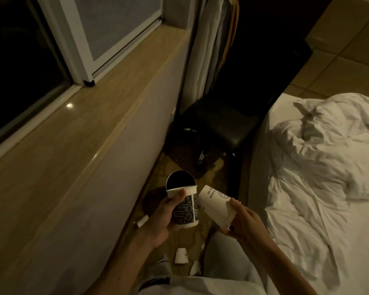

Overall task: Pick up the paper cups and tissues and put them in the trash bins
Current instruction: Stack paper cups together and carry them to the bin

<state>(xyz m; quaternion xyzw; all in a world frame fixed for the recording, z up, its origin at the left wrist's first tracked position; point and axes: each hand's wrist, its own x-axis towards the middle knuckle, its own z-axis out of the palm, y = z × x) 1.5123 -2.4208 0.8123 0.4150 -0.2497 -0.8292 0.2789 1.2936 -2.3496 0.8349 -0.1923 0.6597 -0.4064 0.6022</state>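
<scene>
Our left hand (162, 220) grips the patterned cup (185, 211), right hand (241, 218) the white cup (215, 207). We should centre both over the round bin (177, 180) before dropping

Left hand (164, 218) grips a black-patterned paper cup (184, 209), upright, in front of a round dark bin (180, 171). Right hand (243, 222) holds a white paper cup (216, 205), tilted, just beside the first. Another small white cup (181, 255) lies on the floor near the bed (317, 167).

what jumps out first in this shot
Two paper cups at lower centre: the left hand grips a black-patterned cup, and the right hand holds a white printed cup tilted beside it. A small white cup lies on the floor below, and a rumpled white duvet fills the right.
</scene>
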